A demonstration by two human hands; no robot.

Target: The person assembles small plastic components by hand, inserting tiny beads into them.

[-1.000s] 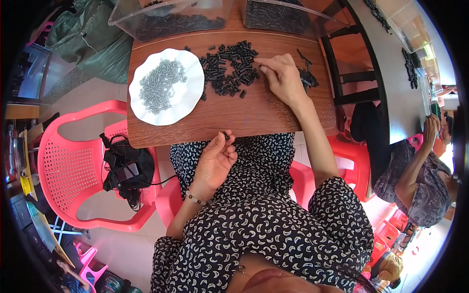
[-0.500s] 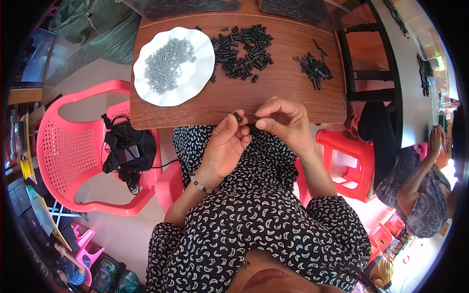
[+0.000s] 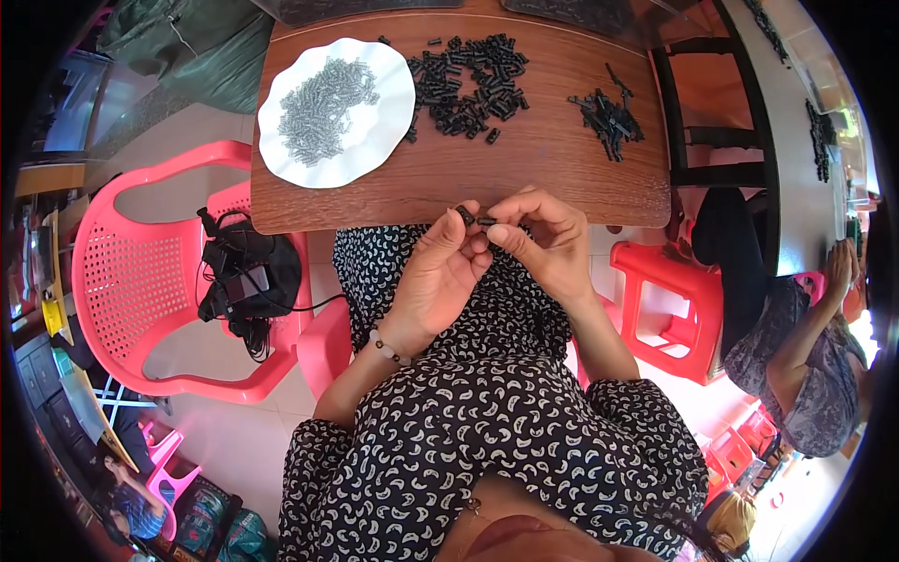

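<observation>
We pinch a small black piece [image 3: 464, 216] in our left hand [image 3: 433, 281], thumb against fingers, and a slim dark part [image 3: 486, 222] in our right hand [image 3: 552, 245]; whether the two touch, we cannot tell. Both hands meet at the near edge of the wooden table [image 3: 552, 169]. Beyond them, a broad strip of wood gives us room up to the black pile [image 3: 501, 80]. Left of that, the scalloped plate [image 3: 384, 140] reaches close to the table's left edge; the dark cluster [image 3: 611, 122] lies near the right one, wood showing between it and the pile.
</observation>
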